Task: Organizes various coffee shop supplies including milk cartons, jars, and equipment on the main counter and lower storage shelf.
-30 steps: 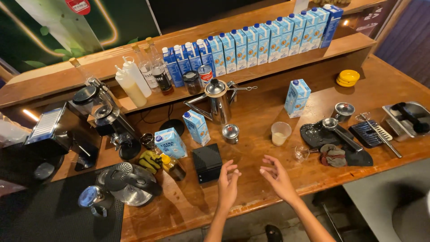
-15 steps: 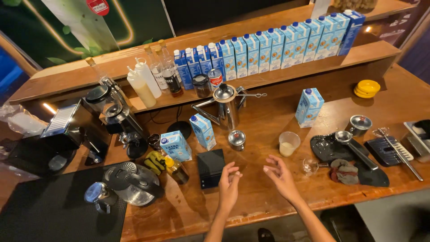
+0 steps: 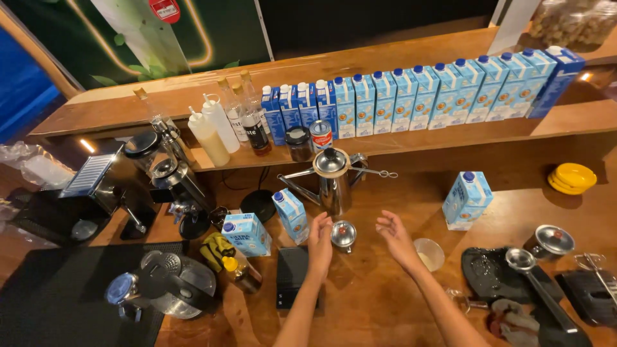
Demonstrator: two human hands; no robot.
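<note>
My left hand [image 3: 319,240] hovers over the wooden counter [image 3: 379,302] with fingers apart, holding nothing, just left of a small shiny metal cup [image 3: 343,234]. My right hand [image 3: 394,239] is open too, palm inward, to the right of that cup and beside a small clear plastic cup [image 3: 429,253]. Behind the hands stands a steel long-spout kettle [image 3: 331,180]. A black scale [image 3: 292,284] lies under my left forearm. Two small blue milk cartons [image 3: 290,214] [image 3: 246,234] stand to the left.
A row of several blue cartons [image 3: 437,93] lines the shelf, with squeeze bottles [image 3: 215,128]. An espresso machine [image 3: 109,193] and grinder [image 3: 173,286] sit left. Another carton [image 3: 467,200], yellow lids [image 3: 573,177], a portafilter [image 3: 533,273] and black trays lie right.
Both hands have reached forward toward the small metal cup and kettle. The camera has shifted, bringing the shelf and counter closer.
</note>
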